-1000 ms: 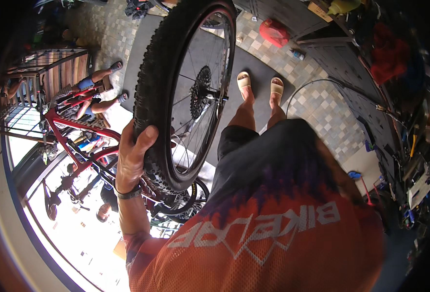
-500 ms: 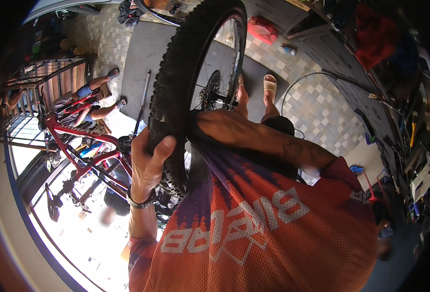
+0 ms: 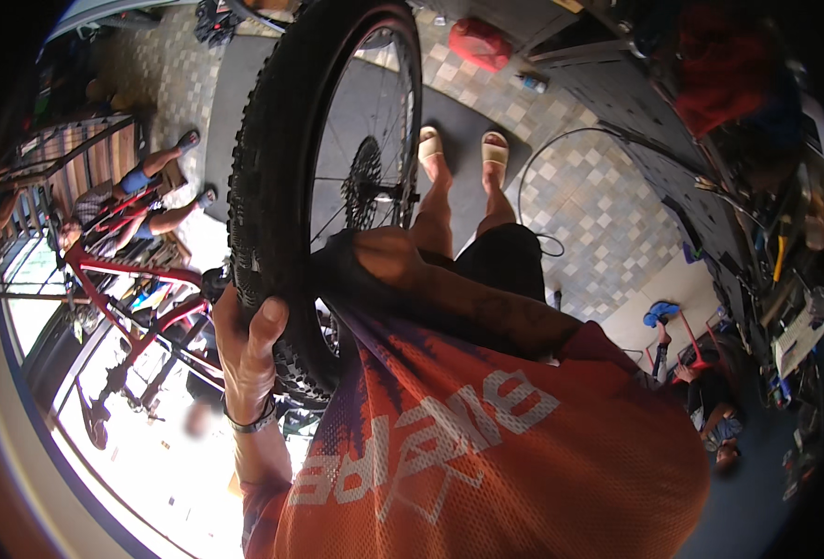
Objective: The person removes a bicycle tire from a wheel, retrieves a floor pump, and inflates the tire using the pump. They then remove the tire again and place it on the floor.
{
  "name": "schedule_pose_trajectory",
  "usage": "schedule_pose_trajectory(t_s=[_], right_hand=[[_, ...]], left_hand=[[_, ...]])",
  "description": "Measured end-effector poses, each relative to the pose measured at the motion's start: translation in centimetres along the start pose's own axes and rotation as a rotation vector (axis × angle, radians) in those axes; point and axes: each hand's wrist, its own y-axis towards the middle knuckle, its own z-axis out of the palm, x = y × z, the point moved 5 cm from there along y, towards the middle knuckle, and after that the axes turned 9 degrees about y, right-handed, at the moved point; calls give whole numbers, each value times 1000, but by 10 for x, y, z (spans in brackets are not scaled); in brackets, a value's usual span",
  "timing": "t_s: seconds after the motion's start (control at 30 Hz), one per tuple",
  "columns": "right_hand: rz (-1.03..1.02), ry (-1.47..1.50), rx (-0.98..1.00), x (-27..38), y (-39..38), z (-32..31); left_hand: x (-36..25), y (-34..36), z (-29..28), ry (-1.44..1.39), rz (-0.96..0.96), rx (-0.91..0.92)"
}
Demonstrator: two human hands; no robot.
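An upright bicycle wheel with a thick, knobby black tyre (image 3: 272,158) stands in front of me, its cassette (image 3: 363,182) and spokes showing on the right side. My left hand (image 3: 251,349) grips the tyre's near left side, the thumb laid across the tread. On the wheel's other side, my right hand (image 3: 384,255) is closed on the dark hem of my orange and purple jersey (image 3: 486,438), which is stretched up against the tyre and rim. The fingertips of my right hand are hidden behind the cloth.
A red bicycle frame (image 3: 132,326) is at the left, near a seated person (image 3: 156,191) and a wooden slatted rack (image 3: 76,168). A dark mat (image 3: 216,140) lies on the tiled floor with a red bag (image 3: 480,44) beyond. Another person (image 3: 715,419) is at the lower right.
The view has shifted, so wheel and hands appear farther left and my sandalled feet show fully. My right forearm sits lower. Both hands keep their hold at the wheel.
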Motion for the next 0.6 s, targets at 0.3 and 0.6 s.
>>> schedule_pose_trajectory(t_s=[0.3, 0.6], right_hand=[[523, -68, 361, 2, 27, -56], [73, 92, 128, 12, 48, 22]], left_hand=[[21, 5, -13, -93, -47, 109], [20, 8, -10, -85, 53, 117]])
